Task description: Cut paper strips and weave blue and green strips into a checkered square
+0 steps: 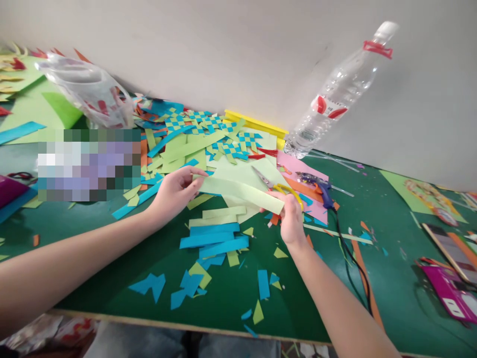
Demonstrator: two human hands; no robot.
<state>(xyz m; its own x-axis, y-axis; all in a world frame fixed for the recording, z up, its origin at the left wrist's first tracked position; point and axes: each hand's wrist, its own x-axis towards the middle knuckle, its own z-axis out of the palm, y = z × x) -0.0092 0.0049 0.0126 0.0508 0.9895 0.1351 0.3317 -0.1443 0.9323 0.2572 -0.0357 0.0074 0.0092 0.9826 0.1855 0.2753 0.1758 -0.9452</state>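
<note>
A pale green paper strip (242,193) is stretched between my two hands above the table. My left hand (179,188) pinches its left end between thumb and fingers. At the other end, my right hand (289,219) grips the strip with the thumb on top. Scissors (281,188) with yellow handles are just behind my right hand, blades pointing up and left; whether that hand touches them I cannot tell. Below the strip lie stacked blue paper strips (214,239) and some light green strips (219,215). Woven blue-and-green paper pieces (229,149) are heaped beyond.
A clear plastic bottle (330,107) leans at the wall behind a blue glue gun (325,193), whose black cord runs toward the front edge. A plastic bag (89,92) stands at back left. Purple boxes (450,293) sit at right. Paper scraps (192,283) litter the green table (122,268).
</note>
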